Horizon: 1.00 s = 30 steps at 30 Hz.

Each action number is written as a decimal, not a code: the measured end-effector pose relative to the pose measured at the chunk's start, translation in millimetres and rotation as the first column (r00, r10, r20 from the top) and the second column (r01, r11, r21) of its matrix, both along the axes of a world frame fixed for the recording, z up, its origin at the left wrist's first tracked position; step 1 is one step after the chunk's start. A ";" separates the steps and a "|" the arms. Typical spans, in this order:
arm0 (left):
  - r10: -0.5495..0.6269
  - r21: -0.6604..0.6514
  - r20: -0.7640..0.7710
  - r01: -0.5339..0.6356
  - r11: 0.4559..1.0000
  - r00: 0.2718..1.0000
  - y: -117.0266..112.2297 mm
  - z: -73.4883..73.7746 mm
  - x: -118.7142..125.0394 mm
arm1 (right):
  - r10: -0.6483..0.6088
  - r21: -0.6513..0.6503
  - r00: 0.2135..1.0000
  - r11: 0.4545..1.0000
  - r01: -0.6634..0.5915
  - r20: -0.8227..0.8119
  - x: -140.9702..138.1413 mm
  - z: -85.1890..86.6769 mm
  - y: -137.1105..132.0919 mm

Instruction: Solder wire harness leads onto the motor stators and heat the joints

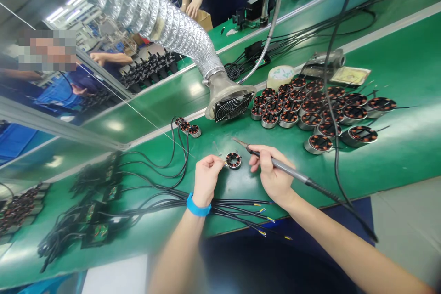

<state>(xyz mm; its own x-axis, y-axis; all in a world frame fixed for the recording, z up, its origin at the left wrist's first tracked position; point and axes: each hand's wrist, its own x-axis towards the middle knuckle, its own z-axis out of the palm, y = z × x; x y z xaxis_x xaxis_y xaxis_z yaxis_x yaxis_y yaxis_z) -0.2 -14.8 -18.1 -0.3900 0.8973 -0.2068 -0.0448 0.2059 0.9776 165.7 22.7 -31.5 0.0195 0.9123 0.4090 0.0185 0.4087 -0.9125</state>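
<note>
The left hand [206,179] pinches a copper-wound stator [233,161] steady while the right hand [270,170] holds a soldering iron [298,173] pen-style, its tip at the stator's twelve o'clock.

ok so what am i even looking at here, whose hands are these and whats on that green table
This is one picture from a camera worn on a person's head, so you are looking down over their own arms. The right hand grips a soldering iron, a pen-shaped tool. The left hand, with a blue wristband, is right beside a small ring wound with copper wire; anything its fingertips pinch is too thin to make out. On the green workbench lie many similar round copper-wound parts and bundled black cables. A silver hose ends in a fan-covered nozzle ahead of the hands.
</note>
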 end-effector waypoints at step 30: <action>-0.180 0.138 -0.344 0.240 0.961 0.921 3.7 7.9 -9.9 | 0.204 0.129 0.914 0.956 -0.263 0.350 -21.6 -15.8 3.8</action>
<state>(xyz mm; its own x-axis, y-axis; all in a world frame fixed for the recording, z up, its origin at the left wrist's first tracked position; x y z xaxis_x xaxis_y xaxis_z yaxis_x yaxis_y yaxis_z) -10.1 -11.1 -10.2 -0.2075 0.9760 0.0660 0.3072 0.0010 0.9517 144.1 26.5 -47.2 -0.3482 0.7907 0.5036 0.1908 0.5858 -0.7877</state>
